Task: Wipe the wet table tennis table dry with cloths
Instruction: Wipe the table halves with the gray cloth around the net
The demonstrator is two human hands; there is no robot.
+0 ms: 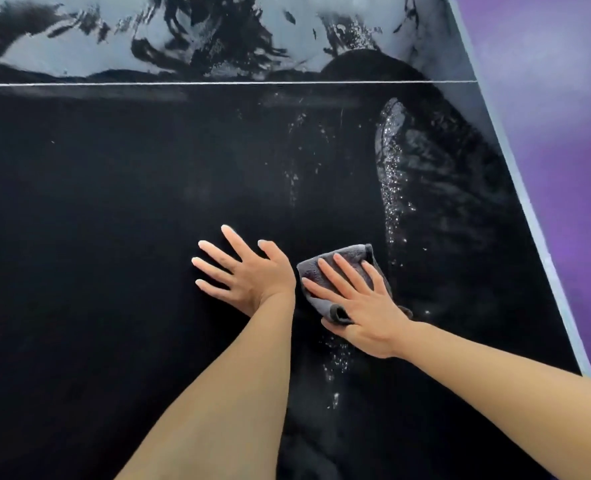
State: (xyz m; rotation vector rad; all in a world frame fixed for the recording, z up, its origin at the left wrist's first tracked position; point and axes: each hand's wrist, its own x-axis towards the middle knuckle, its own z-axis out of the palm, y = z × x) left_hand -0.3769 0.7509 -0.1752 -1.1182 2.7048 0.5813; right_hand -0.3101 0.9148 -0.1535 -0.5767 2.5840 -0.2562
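"Table tennis table (96, 220): where is it sitting, and how wet is it looking?"

"It is filling nearly the whole view, black and running from near to far. Beads of water (391, 188) are glinting in a streak on the right, and the far part beyond the white line (218, 84) is shining with a film of water."

"Why is the cloth lying where it is?"

"The grey cloth (351, 254) is lying folded on the table, near and right of centre, just left of that streak. I am judging that it is sitting at the border between the dull left area and the wet right, ready to take up water."

"How is the right hand working it?"

"The right hand (366, 313) is pressing flat on top, its fingers (335, 277) straight and spread across the cloth, probably to spread the pressure. The thumb is sitting at the cloth's near fold, and I cannot tell whether it is pinching it."

"And the left hand?"

"The left hand (252, 275) is resting palm down just left of the cloth, its fingers (238, 244) straight and fanned wide. It may be bracing the lean, or pressing a dark cloth that I am not making out against the black."

"What is remaining?"

"Judging by the shine, the right strip and the far part are waiting."
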